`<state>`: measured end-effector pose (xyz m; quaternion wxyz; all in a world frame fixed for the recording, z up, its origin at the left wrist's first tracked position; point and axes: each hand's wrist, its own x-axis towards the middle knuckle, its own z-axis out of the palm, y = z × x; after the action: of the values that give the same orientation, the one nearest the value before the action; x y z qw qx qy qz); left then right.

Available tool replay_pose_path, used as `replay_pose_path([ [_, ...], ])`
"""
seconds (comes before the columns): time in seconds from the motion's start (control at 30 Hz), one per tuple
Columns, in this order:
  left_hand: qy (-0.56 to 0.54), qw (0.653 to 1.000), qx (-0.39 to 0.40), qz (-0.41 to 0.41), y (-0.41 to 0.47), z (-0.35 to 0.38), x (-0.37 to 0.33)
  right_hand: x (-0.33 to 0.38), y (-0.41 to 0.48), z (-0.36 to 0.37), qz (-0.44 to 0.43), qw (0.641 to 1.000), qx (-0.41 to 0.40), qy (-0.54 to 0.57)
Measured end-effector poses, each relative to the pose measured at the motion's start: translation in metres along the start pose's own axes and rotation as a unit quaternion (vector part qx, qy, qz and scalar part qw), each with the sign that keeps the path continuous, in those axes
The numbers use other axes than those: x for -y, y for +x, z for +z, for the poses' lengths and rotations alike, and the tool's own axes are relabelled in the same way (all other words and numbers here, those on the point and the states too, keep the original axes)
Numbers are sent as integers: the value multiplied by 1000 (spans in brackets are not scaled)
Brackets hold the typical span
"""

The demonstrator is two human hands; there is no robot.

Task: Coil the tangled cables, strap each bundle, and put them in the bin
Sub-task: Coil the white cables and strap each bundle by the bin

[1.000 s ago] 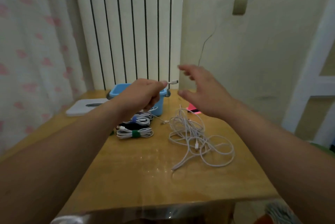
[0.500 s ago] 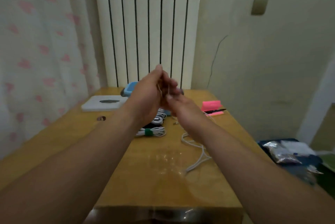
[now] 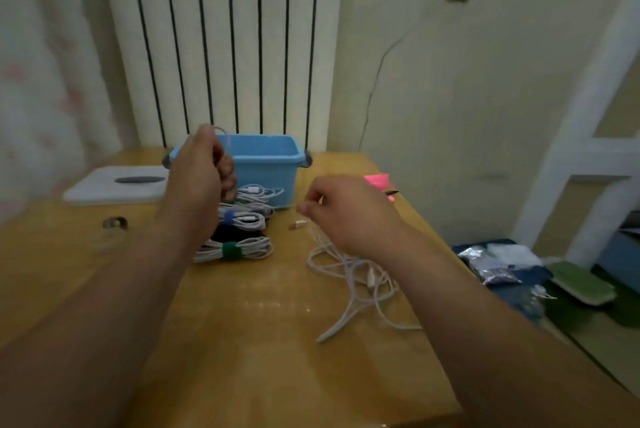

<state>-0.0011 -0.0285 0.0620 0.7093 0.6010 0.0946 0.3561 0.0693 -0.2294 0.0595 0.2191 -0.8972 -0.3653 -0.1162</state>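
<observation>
White cable [image 3: 349,275] lies tangled on table [image 3: 242,341] w/ one end up in my hands. Left hand [image 3: 201,182] is fisted on a loop, right hand [image 3: 346,213] pinches next length to feed coil. Bin [image 3: 266,164] waits behind strapped bundles [image 3: 232,249].

Dim, warm indoor light gives the room a yellow-green cast, with a faint sheen on the wooden table [image 3: 263,306] near its middle. Shadows are soft and weak. Motion blur smears the curtain [image 3: 45,64] at the left and softens both forearms; wide-angle distortion bends the radiator [image 3: 221,29] and the door frame [image 3: 595,88] outward at the edges.
</observation>
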Motion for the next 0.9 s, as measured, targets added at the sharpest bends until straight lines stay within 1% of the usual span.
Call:
replay_pose_path([
  [0.07,10,1000,-1,10,0,1,14,-2,16,-4,3,997,-70,13],
  [0.1,29,999,4,24,0,2,19,-2,24,-3,-1,995,-93,25],
  [0.17,53,997,21,48,2,4,23,-1,41,2,-15,993,-107,55],
  [0.27,53,997,28,52,6,0,27,-5,57,19,-13,989,-98,107],
  [0.33,75,996,22,49,8,-4,29,-8,61,34,-11,987,-98,125],
  [0.47,153,984,52,81,8,-9,27,-9,56,55,-36,990,-34,134],
  [0.53,217,969,68,96,7,-11,27,-11,51,55,-47,987,-28,154],
  [0.57,266,956,63,108,5,-12,28,-12,49,53,-45,985,-35,164],
  [0.63,342,931,34,125,0,-15,30,-16,48,48,-24,986,-58,153],
  [0.67,352,927,19,125,-2,-16,29,-18,47,46,-14,989,-67,130],
  [0.73,324,940,9,109,-3,-19,28,-19,46,41,-6,994,-73,81],
  [0.8,322,941,18,100,-2,-20,29,-17,43,37,-10,997,-54,50],
  [0.83,345,932,30,105,-1,-20,31,-16,42,36,-21,998,-40,49],
  [0.9,412,898,75,131,-1,-20,36,-11,40,33,-55,995,-10,79],
])
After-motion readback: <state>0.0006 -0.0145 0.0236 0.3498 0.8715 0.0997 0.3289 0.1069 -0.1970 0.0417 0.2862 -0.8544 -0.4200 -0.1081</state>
